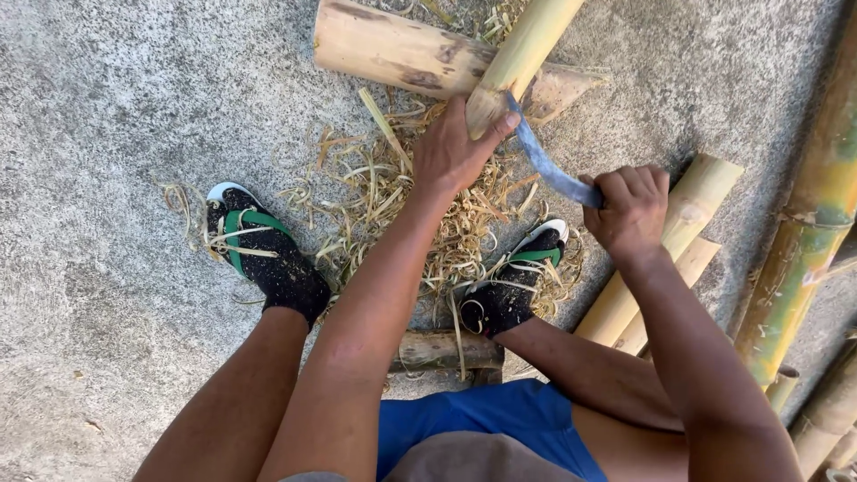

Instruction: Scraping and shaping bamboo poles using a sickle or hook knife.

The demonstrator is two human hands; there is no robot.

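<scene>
Right hand (pixel 629 210) fisted on knife (pixel 546 165) handle, blade curving up to pole (pixel 518 58) end. Left hand (pixel 455 152) wraps pole tip, thumb right by edge. Best to keep thumb back w/ shallow strokes. Shavings (pixel 393 201) litter floor btwn feet; log (pixel 402 54) lies beyond.

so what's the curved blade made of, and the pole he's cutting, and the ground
Curved blade: looks like metal, dull blue-grey, matt and worn rather than polished. Pole: bamboo, smooth yellow-green skin, paler fibrous cut end by the left hand. Ground: seems to be rough concrete, grey and grainy. The right hand hides the handle, so its material is unclear.
</scene>
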